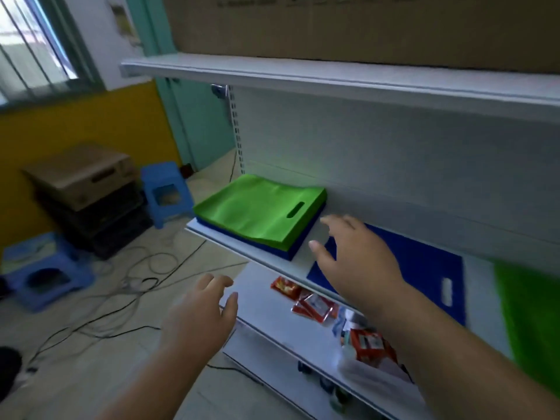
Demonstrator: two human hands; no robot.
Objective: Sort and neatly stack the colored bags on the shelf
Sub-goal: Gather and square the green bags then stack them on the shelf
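Left hand: The left hand (200, 310) is nearest to us. It hangs in the air in front of the shelf, a bit lower than the shelf edge. Its fingers are loose and apart, and it holds nothing.
Right hand: The right hand (354, 256) reaches over the shelf (266, 258). Its fingers are spread wide and it holds nothing. It sits over the left end of the flat blue bag.
Flat blue bag: The blue bag (424, 268) lies alone on the shelf, near the front edge. I cannot tell if the hand touches it.
Green bag on the right: A green bag (530, 313) lies at the far right. It is blurry and partly cut off by the picture edge.
Snack packs below: Red snack packs (312, 304) lie on the lower shelf, under the hands.
Stack: The stack (260, 213) sits just left of the right hand. It has green bags on top of blue ones at the bottom.
Where the job is: I think it is about half done, since two bags are still loose.
What could go wrong: The stack sits close to the front and left edges of the shelf. A bump from the wide right hand may push it crooked or off the edge. The blue bag is thin and floppy. If it is grabbed by one corner it may fold or slip down onto the snacks. Blue going on top of green would also mix the colors.
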